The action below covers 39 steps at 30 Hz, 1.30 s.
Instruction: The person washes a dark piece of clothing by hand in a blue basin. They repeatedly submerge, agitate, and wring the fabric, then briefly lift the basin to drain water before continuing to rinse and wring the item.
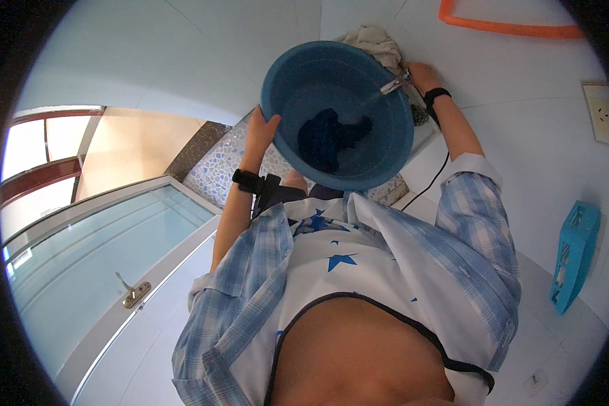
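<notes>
A round blue plastic basin (304,66) is held up before me, with my left hand (264,129) gripping its left rim. Inside, a bunched dark blue cloth (330,137) lies on the bottom. My right hand (423,76) is at a metal faucet (392,86) whose spout reaches over the basin's right side. The fingers are partly hidden behind the tap, but they appear closed around its handle end. Water seems to run faintly from the spout into the basin.
Behind the basin hangs a pale cloth (378,43). An open glazed door (116,248) with a metal handle (136,294) stands at left. On the right wall are a socket (606,114), a turquoise plastic holder (574,256) and an orange bar (512,28). Mosaic tiles (218,157) cover the floor.
</notes>
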Each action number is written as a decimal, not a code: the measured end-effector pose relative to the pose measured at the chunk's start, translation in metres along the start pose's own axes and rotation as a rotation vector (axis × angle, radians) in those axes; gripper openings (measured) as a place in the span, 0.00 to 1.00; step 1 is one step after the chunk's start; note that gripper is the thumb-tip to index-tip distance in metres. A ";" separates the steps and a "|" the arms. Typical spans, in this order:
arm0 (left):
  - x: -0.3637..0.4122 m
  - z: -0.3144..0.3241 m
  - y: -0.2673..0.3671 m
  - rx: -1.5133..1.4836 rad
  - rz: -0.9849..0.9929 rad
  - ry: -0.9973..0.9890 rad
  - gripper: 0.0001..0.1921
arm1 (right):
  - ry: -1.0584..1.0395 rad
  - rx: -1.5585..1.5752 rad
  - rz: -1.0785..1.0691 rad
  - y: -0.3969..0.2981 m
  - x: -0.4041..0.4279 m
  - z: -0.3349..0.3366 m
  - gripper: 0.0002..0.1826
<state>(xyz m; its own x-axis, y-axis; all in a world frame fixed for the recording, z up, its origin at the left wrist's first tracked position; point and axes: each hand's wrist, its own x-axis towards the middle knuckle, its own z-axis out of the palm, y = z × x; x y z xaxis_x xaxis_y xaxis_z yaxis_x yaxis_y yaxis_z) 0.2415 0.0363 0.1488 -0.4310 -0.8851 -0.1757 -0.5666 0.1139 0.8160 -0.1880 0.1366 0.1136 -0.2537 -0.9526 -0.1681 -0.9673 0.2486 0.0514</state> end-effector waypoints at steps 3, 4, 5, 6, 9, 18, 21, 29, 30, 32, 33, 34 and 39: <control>0.001 0.000 -0.004 0.016 0.006 0.009 0.21 | -0.018 0.013 0.044 -0.004 -0.002 -0.001 0.13; 0.000 0.001 -0.003 0.002 0.008 0.009 0.20 | -0.030 0.009 0.066 -0.004 -0.002 -0.002 0.14; 0.000 0.002 -0.002 -0.012 0.010 0.008 0.20 | -0.043 0.005 0.088 -0.005 -0.003 -0.002 0.15; -0.001 0.001 0.000 -0.025 0.014 0.006 0.20 | -0.054 0.003 0.111 -0.006 -0.004 -0.002 0.16; 0.005 0.002 -0.017 0.033 0.028 0.008 0.20 | 0.199 -0.048 0.185 -0.059 -0.014 -0.003 0.17; 0.000 0.001 -0.009 -0.051 0.035 0.009 0.20 | -0.271 0.520 -0.332 -0.207 -0.079 0.049 0.38; 0.005 0.005 -0.017 0.036 0.003 0.026 0.20 | -0.440 0.642 -0.128 -0.209 -0.064 0.052 0.37; 0.003 0.002 -0.022 0.037 0.007 0.036 0.21 | -0.213 1.284 0.206 -0.210 -0.083 -0.024 0.26; 0.002 0.002 -0.018 0.042 0.008 0.033 0.21 | -0.171 1.339 0.248 -0.207 -0.087 -0.038 0.26; 0.001 0.000 -0.020 0.039 -0.017 0.028 0.21 | -0.068 1.265 0.331 -0.209 -0.098 -0.062 0.26; 0.002 0.000 -0.020 0.035 -0.024 0.024 0.21 | -0.010 1.224 0.374 -0.207 -0.101 -0.068 0.26; 0.003 0.000 -0.021 0.034 -0.017 0.026 0.21 | 0.002 1.241 0.353 -0.205 -0.101 -0.065 0.27; 0.002 0.002 -0.017 0.035 0.018 0.026 0.20 | 0.048 1.248 0.358 -0.188 -0.099 -0.025 0.35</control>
<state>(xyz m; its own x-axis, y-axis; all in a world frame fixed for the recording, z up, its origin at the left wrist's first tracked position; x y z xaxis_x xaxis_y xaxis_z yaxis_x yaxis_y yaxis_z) 0.2488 0.0333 0.1339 -0.4233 -0.8940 -0.1469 -0.5833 0.1449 0.7993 0.0196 0.1799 0.1453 -0.5223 -0.7985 -0.2993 -0.2061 0.4588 -0.8643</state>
